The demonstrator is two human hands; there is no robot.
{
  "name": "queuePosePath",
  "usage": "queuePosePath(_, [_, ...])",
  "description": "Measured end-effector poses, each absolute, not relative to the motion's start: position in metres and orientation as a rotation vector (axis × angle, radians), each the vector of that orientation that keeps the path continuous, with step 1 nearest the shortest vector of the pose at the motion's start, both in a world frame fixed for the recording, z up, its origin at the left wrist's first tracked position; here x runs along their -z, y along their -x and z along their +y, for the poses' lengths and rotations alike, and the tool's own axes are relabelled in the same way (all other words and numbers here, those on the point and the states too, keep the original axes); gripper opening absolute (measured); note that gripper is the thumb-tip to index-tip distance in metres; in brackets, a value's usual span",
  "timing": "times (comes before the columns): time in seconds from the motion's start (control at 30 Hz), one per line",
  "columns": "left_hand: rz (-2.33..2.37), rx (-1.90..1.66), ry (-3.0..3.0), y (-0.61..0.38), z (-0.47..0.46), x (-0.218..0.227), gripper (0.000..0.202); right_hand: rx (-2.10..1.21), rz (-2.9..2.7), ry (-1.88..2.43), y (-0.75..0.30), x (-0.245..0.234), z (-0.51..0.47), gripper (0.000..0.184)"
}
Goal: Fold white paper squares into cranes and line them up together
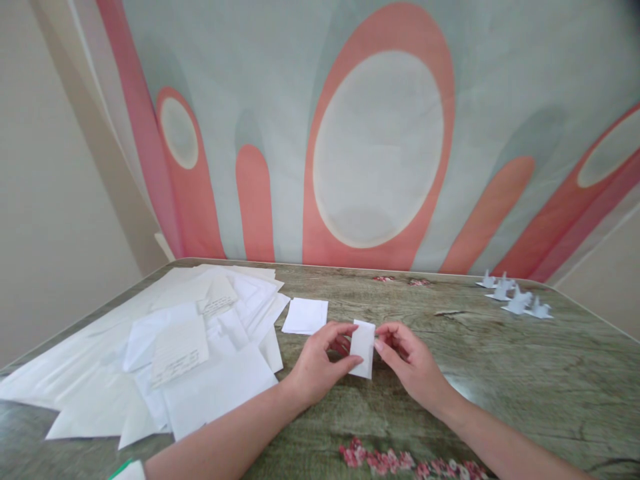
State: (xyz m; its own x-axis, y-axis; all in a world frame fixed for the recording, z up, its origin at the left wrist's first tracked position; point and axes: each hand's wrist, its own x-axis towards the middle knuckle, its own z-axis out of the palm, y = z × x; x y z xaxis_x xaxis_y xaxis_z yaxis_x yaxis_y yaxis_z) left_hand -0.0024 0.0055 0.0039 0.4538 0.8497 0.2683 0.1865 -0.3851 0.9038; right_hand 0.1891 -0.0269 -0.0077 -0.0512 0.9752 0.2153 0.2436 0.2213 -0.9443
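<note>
A small folded white paper [363, 347] is held upright just above the table between both hands. My left hand [320, 365] pinches its left edge with thumb and fingers. My right hand [407, 360] pinches its right edge with the fingertips. A small stack of white square sheets [305, 315] lies on the table just behind my left hand.
A large spread of loose white papers [165, 353] covers the left part of the wood-pattern table [525, 373]. Several folded white paper figures [515, 297] stand at the far right. A patterned curtain [375, 147] hangs behind the table.
</note>
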Motion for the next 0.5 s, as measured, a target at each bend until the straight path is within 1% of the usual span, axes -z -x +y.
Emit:
queuePosePath(0.33, [0.882,-0.965,-1.848,0.0030,0.0046,-0.0065,0.040,-0.922,-1.582,1.224,-0.1885,0.0069,-0.0263,0.021])
queuePosePath(0.5, [0.856,-0.971,-1.880,0.0043,0.0038,-0.0094,0.039,-0.901,-1.708,1.252,-0.1872,0.0010,-0.0287,0.028])
